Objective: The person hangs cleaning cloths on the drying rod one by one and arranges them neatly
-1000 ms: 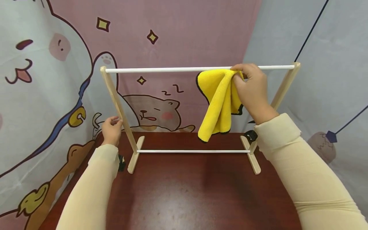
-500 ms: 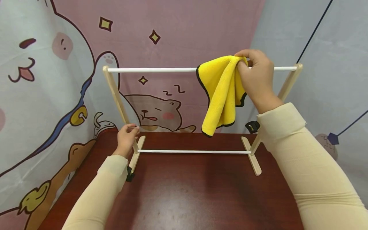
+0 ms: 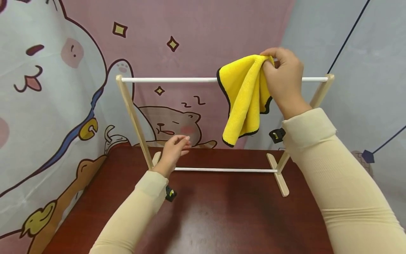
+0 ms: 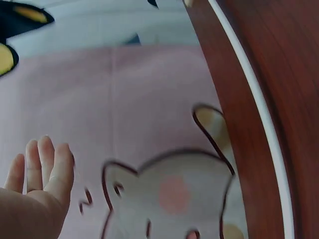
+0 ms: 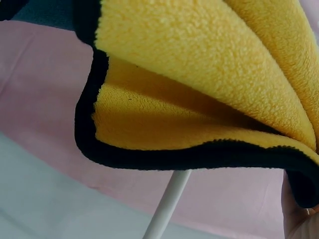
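Observation:
My right hand (image 3: 285, 74) pinches the top of a yellow cloth (image 3: 245, 91) with black edging, which hangs in folds from the fingers. The pinch sits above the white top rail (image 3: 174, 80) of a wooden rack, and the cloth hangs in front of that rail. In the right wrist view the fluffy cloth (image 5: 199, 64) fills the upper part, hiding most of my hand, and part of the rail (image 5: 168, 204) shows below. My left hand (image 3: 172, 153) holds nothing and is in front of the rack's left side, with slightly bent fingers; its fingers (image 4: 47, 169) also show in the left wrist view.
The rack has a left post (image 3: 134, 121), a right post (image 3: 321, 93) and a lower white rail (image 3: 222, 170). It stands on a dark red-brown table (image 3: 203, 218). Behind hangs a cartoon-printed cloth backdrop (image 3: 206, 35). Each wrist carries a small black camera (image 3: 276, 135).
My right hand has lifted the cloth from the top rail's height to above it. My left hand has left the left post and moved right, toward the middle.

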### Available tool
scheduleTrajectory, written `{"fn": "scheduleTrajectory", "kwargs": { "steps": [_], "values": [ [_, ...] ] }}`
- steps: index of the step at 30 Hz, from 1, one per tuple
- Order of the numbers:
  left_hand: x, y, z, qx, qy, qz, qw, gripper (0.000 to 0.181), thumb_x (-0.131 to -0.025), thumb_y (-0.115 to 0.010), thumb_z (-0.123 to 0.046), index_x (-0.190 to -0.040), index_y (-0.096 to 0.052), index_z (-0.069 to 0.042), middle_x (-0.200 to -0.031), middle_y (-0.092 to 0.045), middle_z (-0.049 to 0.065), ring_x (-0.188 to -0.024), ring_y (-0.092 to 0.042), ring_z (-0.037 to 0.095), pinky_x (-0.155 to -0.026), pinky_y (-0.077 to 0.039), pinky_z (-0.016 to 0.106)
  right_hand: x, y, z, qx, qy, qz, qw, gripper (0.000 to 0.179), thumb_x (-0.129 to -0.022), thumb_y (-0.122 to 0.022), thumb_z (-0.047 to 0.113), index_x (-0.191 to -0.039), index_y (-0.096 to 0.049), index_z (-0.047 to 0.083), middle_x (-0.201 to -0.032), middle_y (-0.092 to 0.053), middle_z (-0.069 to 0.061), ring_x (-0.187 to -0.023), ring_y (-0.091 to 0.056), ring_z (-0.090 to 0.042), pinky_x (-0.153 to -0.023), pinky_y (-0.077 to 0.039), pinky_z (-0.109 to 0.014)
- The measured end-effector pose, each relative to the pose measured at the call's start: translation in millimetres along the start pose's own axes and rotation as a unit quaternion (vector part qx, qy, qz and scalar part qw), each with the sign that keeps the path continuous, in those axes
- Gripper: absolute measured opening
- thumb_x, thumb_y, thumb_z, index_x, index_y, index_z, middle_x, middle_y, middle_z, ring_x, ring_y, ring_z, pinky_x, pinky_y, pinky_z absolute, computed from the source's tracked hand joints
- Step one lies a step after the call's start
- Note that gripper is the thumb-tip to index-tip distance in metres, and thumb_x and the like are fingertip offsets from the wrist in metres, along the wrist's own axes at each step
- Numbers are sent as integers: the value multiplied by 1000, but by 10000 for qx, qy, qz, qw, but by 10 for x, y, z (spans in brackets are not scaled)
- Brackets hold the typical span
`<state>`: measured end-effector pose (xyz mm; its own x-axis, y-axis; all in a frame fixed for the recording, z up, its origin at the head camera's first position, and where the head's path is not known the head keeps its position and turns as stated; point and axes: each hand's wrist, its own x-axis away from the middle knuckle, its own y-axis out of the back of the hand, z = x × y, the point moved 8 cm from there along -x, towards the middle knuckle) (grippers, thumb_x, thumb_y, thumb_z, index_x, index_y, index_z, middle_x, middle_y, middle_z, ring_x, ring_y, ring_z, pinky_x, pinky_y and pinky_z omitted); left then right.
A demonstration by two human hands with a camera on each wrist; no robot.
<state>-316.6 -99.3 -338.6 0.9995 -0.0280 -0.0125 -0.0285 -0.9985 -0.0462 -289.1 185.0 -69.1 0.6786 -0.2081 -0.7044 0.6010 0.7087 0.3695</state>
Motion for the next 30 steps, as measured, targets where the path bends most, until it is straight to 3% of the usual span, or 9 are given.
{"fn": "scheduleTrajectory", "kwargs": {
  "steps": [4, 8, 13, 17, 22, 27, 30],
  "values": [
    [33, -327, -29, 154, 103, 439, 9989, 35, -99, -56, -29, -118, -59, 0, -107, -64, 14, -107, -61, 34, -93, -51, 44, -39, -4, 6, -34, -60, 6, 10000, 26, -96, -51, 13, -109, -72, 6, -105, -63, -1, -76, -52, -4, -69, -43, -16],
    [82, -632, -96, 217, 235, 910, 9953, 41, -101, -50, -37, -116, -60, 0, -114, -62, 18, -105, -62, 28, -91, -52, 41, -84, -9, 8, -114, -175, 10, 9998, 26, -96, -51, 12, -109, -71, 7, -104, -62, 0, -75, -53, -4, -68, -44, -16],
    [125, -897, -223, 385, 316, 1260, 9908, 45, -100, -49, -40, -117, -60, 1, -116, -62, 19, -105, -62, 29, -89, -53, 38, -145, -1, 2, -133, -251, -64, 9996, 26, -95, -51, 11, -108, -72, 7, -102, -62, 2, -74, -53, -4, -67, -44, -16],
    [136, -1020, -300, 589, 372, 1378, 9880, 41, -100, -50, -38, -113, -61, 0, -107, -63, 13, -98, -63, 24, -88, -54, 38, -175, 12, -16, -212, -319, -107, 9992, 25, -94, -50, 10, -107, -72, 7, -101, -62, 4, -73, -52, -5, -66, -43, -16],
    [150, -1113, -371, 882, 443, 1469, 9842, 34, -99, -53, -35, -106, -61, -3, -111, -62, 16, -98, -61, 24, -89, -53, 38, -192, 24, -43, -325, -415, -105, 9986, 25, -95, -51, 10, -106, -73, 8, -101, -61, 4, -73, -54, -5, -66, -44, -16],
    [160, -1192, -444, 1028, 450, 1542, 9816, 35, -99, -54, -32, -112, -61, -1, -101, -64, 9, -93, -63, 21, -88, -54, 39, -200, 38, -48, -349, -465, -117, 9982, 24, -95, -51, 11, -106, -72, 9, -101, -61, 4, -74, -55, -5, -68, -45, -16],
    [157, -1213, -513, 1177, 418, 1433, 9818, 32, -99, -57, -27, -115, -61, 0, -96, -63, 4, -84, -62, 15, -88, -54, 38, -205, 49, -41, -408, -490, -114, 9979, 25, -95, -51, 11, -106, -72, 9, -101, -61, 4, -74, -56, -4, -68, -45, -17]
  ]
}}
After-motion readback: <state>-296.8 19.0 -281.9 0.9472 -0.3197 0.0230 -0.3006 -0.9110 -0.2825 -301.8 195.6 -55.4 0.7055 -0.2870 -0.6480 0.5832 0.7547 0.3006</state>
